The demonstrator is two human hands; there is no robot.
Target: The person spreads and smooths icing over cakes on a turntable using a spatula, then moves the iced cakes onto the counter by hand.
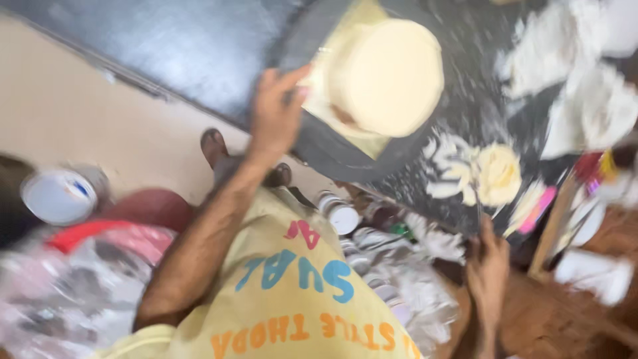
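Two hands are seen from above in the single head view, blurred by motion. The left hand (276, 113) is laid with fingers spread on the rim of a dark round turntable (345, 156), touching it rather than clamped around it. On that turntable, upon a pale square board (319, 100), a round cream-coated cake (385, 76) is carried, its top smooth. The right hand (488, 266) is closed around the handle of a thin tool, apparently a spatula (480, 199), whose tip is held at a mound of cream (498, 174) on the dark surface (199, 46) just beside the turntable. Smears of cream are spread around the mound.

Icing of the cake is judged to be the step in hand, with cream being gathered while the turntable is steadied. A controlled lift of cream to the cake's side is judged to be called for next, with slow rotation.

Small round containers (342, 216) and crumpled white paper (425, 292) are seen below the surface's edge.
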